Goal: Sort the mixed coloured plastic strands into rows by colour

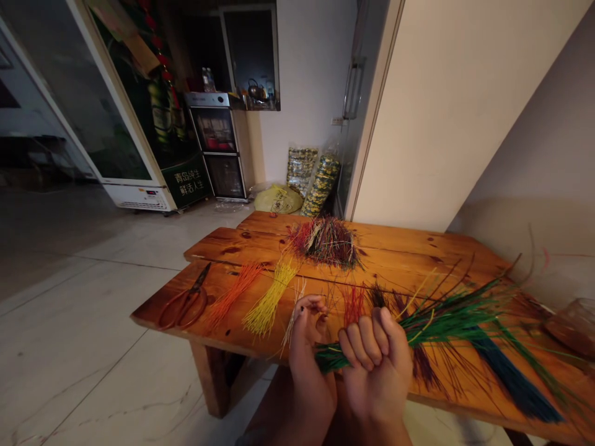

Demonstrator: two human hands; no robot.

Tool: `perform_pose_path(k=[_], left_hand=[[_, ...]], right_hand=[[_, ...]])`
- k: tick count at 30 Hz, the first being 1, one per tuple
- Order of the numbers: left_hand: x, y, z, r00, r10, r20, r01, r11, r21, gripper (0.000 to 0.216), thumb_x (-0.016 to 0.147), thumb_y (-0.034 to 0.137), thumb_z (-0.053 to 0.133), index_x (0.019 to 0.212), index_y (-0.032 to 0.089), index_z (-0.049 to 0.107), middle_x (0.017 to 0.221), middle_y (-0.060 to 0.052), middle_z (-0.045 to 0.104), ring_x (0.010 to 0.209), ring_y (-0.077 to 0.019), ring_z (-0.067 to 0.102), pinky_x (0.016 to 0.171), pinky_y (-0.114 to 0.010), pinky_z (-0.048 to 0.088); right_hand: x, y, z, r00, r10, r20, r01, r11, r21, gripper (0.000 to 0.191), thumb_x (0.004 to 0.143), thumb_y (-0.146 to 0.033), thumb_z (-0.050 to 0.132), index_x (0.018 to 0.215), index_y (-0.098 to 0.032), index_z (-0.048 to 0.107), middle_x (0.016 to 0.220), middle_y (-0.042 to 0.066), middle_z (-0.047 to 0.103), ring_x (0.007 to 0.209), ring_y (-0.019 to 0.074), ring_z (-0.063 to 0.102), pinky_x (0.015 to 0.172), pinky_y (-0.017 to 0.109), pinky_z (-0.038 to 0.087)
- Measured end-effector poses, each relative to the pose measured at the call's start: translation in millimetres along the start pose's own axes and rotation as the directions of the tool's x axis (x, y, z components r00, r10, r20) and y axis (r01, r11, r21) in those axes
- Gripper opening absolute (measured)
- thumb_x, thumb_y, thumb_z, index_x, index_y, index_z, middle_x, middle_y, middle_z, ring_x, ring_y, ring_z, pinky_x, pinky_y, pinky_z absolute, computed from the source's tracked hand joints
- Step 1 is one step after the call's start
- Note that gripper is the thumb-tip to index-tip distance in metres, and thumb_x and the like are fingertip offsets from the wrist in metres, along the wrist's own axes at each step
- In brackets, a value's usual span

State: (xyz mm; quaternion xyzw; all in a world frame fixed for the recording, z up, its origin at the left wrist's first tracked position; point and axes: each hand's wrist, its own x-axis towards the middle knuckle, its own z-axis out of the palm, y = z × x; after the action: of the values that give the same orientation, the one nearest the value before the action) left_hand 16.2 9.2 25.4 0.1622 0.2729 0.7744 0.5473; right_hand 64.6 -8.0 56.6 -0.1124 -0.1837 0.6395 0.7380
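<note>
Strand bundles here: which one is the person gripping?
The mostly green bundle, clasped in the right hand; the orange bundle, yellow bundle and dark blue bundle lie on the table.

Dim indoor light leaves the upper left murky, with shadow pooling over the floor (pixel 83 297) at middle left. The pale panel (pixel 460 99) at upper right is the brightest area, while the wall (pixel 534 148) beside it falls into dull shade. The wooden table (pixel 400 248) shows a warm sheen. Wide-angle distortion stretches the edges, and the green strands (pixel 458 323) blur toward the right
</note>
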Motion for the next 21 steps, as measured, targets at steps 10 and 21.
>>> perform_pose_path(k=[10, 21], left_hand=[[-23.8, 3.3, -7.3, 0.993, 0.084, 0.085, -0.105, 0.952, 0.286, 0.017, 0.084, 0.029, 0.046, 0.077, 0.02, 0.059, 0.077, -0.001, 0.055, 0.077, -0.0152, 0.05, 0.076, -0.023, 0.039], [-33.3, 14.8, 4.1, 0.953, -0.001, 0.302, -0.126, 0.908, 0.4, 0.03, 0.084, 0.042, 0.048, 0.065, 0.022, 0.06, 0.065, -0.001, 0.051, 0.062, -0.0162, 0.046, 0.061, -0.027, 0.036]], right_hand=[[-9.1, 1.9, -1.5, 1.0, -0.007, -0.001, 0.007, 1.0, 0.003, 0.05, 0.083, -0.027, 0.05, 0.049, -0.019, 0.015, 0.04, -0.009, 0.011, 0.035, 0.0058, 0.005, 0.033, 0.018, 0.021], [-14.5, -11.6, -2.2, 0.996, -0.049, 0.08, 0.046, 0.998, 0.043, 0.052, 0.084, -0.026, 0.048, 0.046, -0.019, 0.013, 0.038, -0.008, 0.007, 0.032, 0.0064, 0.004, 0.031, 0.024, 0.011]])
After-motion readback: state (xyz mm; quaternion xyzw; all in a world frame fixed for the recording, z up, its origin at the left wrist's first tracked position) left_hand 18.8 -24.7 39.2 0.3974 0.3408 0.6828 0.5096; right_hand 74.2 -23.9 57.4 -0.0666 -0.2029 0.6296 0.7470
